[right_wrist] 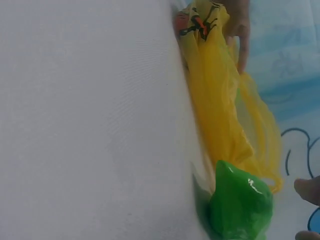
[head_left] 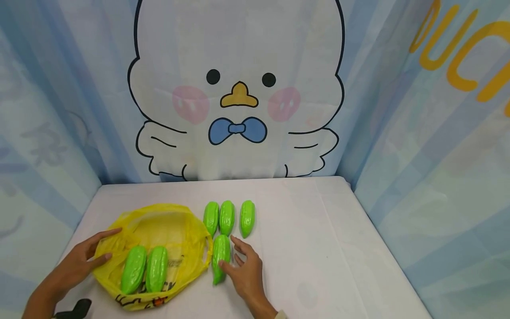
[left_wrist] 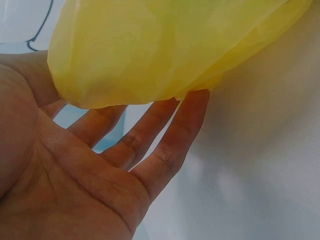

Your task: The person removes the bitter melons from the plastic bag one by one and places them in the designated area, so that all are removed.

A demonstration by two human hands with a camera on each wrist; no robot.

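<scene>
A yellow plastic bag (head_left: 187, 230) lies with its mouth spread wide on the table's left side. Two shiny bright-green toy vegetables (head_left: 134, 270), long and bumpy like bitter melons, lie side by side in it. My left hand (head_left: 85, 252) touches the bag's left rim, its fingers spread and fairly straight; in the left wrist view the bag (left_wrist: 140, 55) hides the fingertips. Right of the bag lies another green toy vegetable (head_left: 221, 254). My right hand (head_left: 249, 274) is beside it, thumb and fingers apart. In the right wrist view, fingertips (right_wrist: 307, 190) stand clear of that vegetable (right_wrist: 242, 202).
Three more green toy vegetables (head_left: 227, 217) lie in a row behind, right of the bag's upper edge. The white table (head_left: 318, 248) stretches to the right. A curtain printed with a cartoon bird (head_left: 239, 53) hangs along the back edge, with blue printed cloth on both sides.
</scene>
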